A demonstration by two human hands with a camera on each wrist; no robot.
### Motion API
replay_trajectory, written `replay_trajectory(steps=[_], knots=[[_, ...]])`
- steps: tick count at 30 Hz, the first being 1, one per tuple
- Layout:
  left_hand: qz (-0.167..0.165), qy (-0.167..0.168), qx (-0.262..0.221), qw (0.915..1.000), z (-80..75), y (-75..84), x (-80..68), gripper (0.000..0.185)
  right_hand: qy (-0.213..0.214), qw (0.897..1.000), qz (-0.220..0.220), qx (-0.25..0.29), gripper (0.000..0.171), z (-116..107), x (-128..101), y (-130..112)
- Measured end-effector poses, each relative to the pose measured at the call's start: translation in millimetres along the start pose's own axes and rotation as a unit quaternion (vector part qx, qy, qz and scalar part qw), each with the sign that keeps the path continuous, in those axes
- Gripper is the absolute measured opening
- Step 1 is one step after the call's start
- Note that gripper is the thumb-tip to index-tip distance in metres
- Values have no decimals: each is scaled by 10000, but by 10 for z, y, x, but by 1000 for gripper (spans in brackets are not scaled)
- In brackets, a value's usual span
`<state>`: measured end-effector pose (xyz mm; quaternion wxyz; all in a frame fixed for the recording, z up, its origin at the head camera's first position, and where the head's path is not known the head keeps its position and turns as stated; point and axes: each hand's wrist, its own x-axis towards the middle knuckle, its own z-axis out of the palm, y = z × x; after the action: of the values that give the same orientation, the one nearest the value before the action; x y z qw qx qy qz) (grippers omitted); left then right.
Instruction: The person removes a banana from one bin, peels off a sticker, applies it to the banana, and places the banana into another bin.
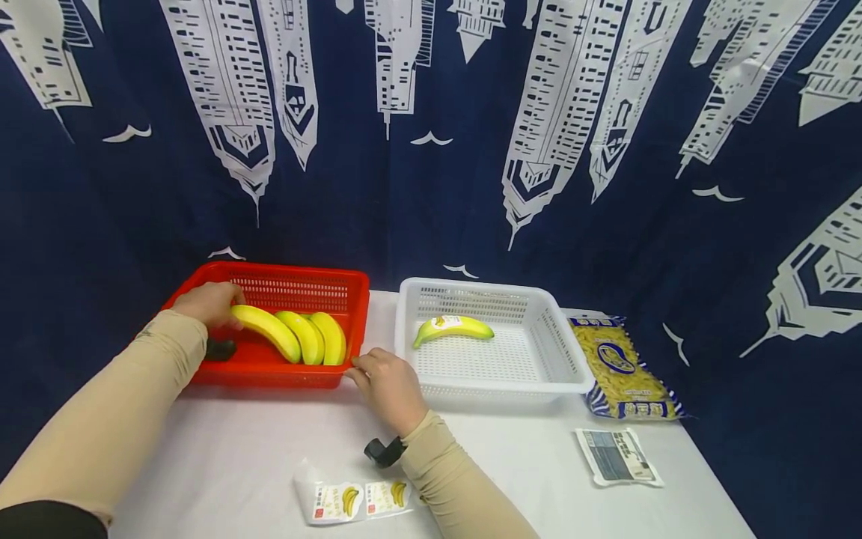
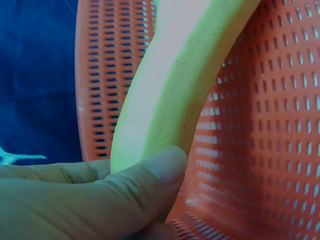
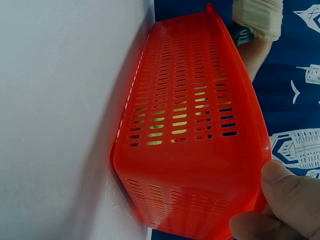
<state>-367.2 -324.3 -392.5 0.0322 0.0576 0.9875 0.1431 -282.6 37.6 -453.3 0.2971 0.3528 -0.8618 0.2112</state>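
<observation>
Sticker sheet (image 1: 355, 500) on counter (image 1: 512, 464) | right hand (image 1: 388, 387) fingers pinch red basket (image 1: 304, 287) corner | left hand (image 1: 207, 303) fingers clamp banana (image 1: 269, 329)

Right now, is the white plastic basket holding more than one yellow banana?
No, the white plastic basket holds a single yellow banana; three others lie in the red basket.

A white table (image 1: 236, 442) carries 2 baskets (image 1: 289, 288), 2 packets (image 1: 622, 367) and a sticker sheet (image 1: 350, 500).

white basket (image 1: 572, 352) holding one banana (image 1: 453, 328), yellow snack bag (image 1: 622, 368), sticker sheet (image 1: 353, 500), small packet (image 1: 618, 457)
</observation>
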Motion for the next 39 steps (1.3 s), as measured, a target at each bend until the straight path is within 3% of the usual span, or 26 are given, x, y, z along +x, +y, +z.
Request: replay_trajectory(steps=[6,11,16,18,21,25,31,34,37,39], knots=[[-202,345,144,9991,-240,191,-193,36,-22,10000,-1,52,12,-1,-1,-13],[-311,983,58,9947,-424,419,-373,41,-21,9999,90,113,15,-15,9,2],[-235,1656,-261,9856,-419,709,-629,52,148,9956,568,737,29,-53,25,39],[-144,1960,-451,9795,-333,814,-785,53,409,9875,844,1268,42,-75,35,58],[-46,2412,-719,9678,-138,945,-1035,54,736,9670,1226,2110,61,-134,50,82],[168,2814,-945,9548,173,1118,-1261,55,961,9474,1299,2761,57,-254,56,106],[639,3331,-1638,9264,710,1310,-1306,55,1658,9466,528,2715,24,-413,-53,160],[746,3405,-2057,9144,966,1363,-1303,54,1604,9483,378,2714,18,-490,-228,196],[952,3288,-2283,9114,1164,1393,-1302,49,1299,9510,583,2745,20,-569,-494,241],[1099,3055,-2293,9176,1276,1398,-1296,46,998,9517,856,2775,23,-605,-691,264]])
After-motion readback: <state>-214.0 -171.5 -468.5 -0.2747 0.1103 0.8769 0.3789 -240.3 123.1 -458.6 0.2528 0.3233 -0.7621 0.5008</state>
